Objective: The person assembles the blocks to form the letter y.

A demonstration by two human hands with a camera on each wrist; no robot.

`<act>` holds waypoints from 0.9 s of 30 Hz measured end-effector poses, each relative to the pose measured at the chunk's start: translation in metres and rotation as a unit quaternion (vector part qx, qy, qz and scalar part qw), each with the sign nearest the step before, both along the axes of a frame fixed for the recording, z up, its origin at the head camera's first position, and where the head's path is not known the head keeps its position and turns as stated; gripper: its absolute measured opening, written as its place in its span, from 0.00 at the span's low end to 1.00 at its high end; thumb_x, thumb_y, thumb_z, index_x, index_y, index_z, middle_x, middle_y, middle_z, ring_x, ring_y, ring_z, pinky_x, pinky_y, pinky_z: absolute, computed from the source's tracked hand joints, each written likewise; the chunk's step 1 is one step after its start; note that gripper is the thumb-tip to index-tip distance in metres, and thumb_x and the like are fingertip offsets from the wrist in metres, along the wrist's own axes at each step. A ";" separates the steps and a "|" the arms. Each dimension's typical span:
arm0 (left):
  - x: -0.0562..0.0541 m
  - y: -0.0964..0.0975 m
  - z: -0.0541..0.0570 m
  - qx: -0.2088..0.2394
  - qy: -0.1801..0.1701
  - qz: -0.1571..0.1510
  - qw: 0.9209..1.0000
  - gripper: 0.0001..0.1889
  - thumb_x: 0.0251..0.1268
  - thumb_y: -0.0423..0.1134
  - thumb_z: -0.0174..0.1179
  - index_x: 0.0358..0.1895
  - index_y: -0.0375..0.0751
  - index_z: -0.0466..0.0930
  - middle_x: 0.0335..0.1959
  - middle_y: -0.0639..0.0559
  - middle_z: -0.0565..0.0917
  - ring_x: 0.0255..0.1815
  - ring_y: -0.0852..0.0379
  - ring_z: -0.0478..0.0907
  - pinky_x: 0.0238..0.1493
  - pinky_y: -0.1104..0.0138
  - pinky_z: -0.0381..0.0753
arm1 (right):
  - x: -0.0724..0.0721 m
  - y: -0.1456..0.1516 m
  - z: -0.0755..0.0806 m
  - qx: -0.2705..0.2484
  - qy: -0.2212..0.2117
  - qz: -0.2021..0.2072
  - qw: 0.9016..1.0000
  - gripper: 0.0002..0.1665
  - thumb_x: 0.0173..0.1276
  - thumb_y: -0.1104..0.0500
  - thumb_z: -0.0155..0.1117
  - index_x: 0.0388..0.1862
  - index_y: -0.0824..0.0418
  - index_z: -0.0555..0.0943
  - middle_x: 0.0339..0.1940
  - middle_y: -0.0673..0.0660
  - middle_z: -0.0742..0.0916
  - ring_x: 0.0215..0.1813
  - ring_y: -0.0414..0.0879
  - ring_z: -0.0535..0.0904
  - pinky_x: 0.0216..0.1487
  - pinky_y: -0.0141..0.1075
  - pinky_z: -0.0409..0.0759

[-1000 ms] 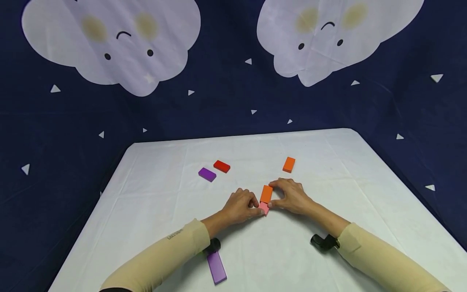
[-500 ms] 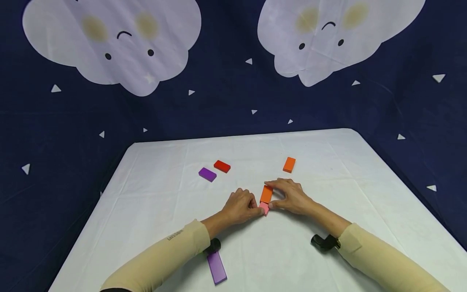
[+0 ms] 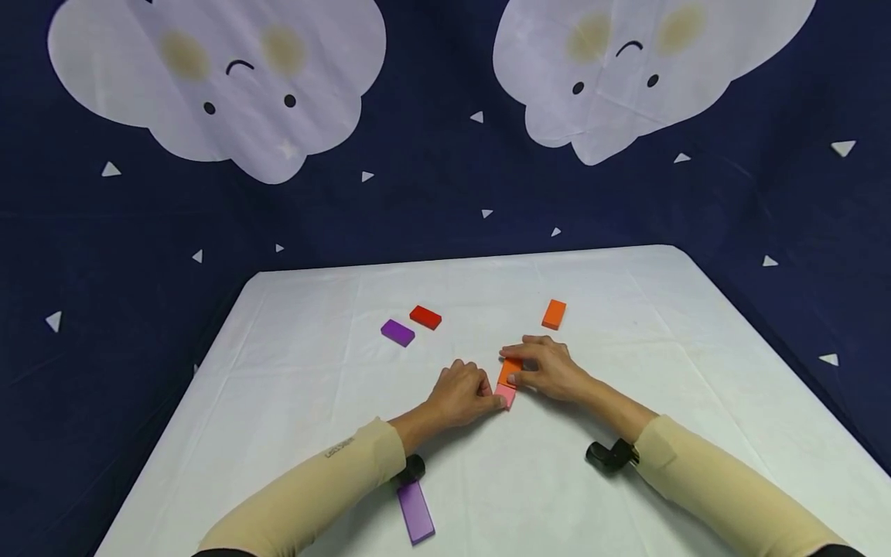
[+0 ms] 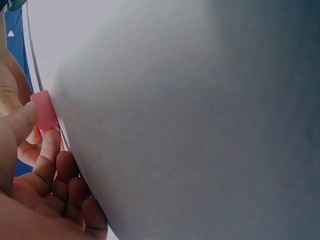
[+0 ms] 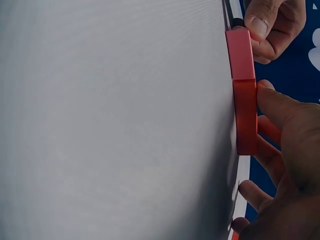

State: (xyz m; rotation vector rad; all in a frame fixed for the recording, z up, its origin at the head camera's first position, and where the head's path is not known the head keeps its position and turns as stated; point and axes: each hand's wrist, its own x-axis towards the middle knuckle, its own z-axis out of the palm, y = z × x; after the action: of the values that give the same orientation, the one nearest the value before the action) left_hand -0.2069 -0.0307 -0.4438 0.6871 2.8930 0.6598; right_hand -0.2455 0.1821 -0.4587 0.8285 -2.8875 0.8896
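A pink rectangular block [image 3: 507,396] and an orange block [image 3: 505,377] lie end to end on the white table. My left hand [image 3: 459,394] pinches the pink block's near end between thumb and forefinger, the other fingers folded. In the left wrist view, the pink block [image 4: 46,110] shows between thumb and fingertip. My right hand [image 3: 551,370] holds the orange block, thumb laid on its top and fingers reaching past its far end. From the right wrist, the orange block [image 5: 245,117] meets the pink block [image 5: 241,55] in one line; the block's far side is hidden.
Behind the hands lie a purple block [image 3: 397,333], a red block [image 3: 425,317] and a second orange block [image 3: 554,314]. A longer light purple block [image 3: 416,513] sits under the left forearm, partly covered. A dark blue cloud-patterned cloth [image 3: 431,209] hangs behind the table [image 3: 626,302].
My right hand has shifted slightly away and to the left; its thumb went from beside the joint of the blocks onto the orange block's top. The left hand keeps its pinch.
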 end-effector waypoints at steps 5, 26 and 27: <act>-0.001 0.000 0.000 -0.002 -0.006 0.005 1.000 0.16 0.55 0.55 0.64 0.20 0.50 0.75 0.23 0.60 0.71 0.32 0.61 0.64 0.37 0.69 0.60 | 0.001 0.000 0.001 -0.001 -0.011 -0.007 1.000 0.27 0.57 0.52 0.70 0.58 0.48 0.79 0.58 0.50 0.83 0.68 0.58 0.67 0.61 0.61 0.56; 0.000 -0.002 0.000 0.026 -0.011 0.007 1.000 0.16 0.54 0.55 0.65 0.21 0.50 0.76 0.22 0.60 0.72 0.31 0.61 0.63 0.37 0.69 0.60 | 0.002 0.001 0.001 -0.006 -0.029 -0.015 0.999 0.30 0.58 0.52 0.69 0.61 0.49 0.77 0.63 0.61 0.78 0.68 0.61 0.66 0.63 0.63 0.56; 0.000 -0.002 0.000 0.028 -0.012 0.009 0.999 0.15 0.54 0.55 0.65 0.22 0.50 0.76 0.22 0.60 0.72 0.31 0.61 0.63 0.37 0.69 0.60 | 0.002 0.001 0.001 -0.008 -0.032 -0.019 0.999 0.30 0.59 0.52 0.68 0.62 0.49 0.76 0.64 0.62 0.77 0.68 0.61 0.66 0.63 0.63 0.56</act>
State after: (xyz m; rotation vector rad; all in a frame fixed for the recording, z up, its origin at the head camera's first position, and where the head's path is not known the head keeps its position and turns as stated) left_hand -0.2069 -0.0324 -0.4436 0.6554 2.8713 0.7498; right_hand -0.2431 0.1832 -0.4580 0.7563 -2.9351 0.9506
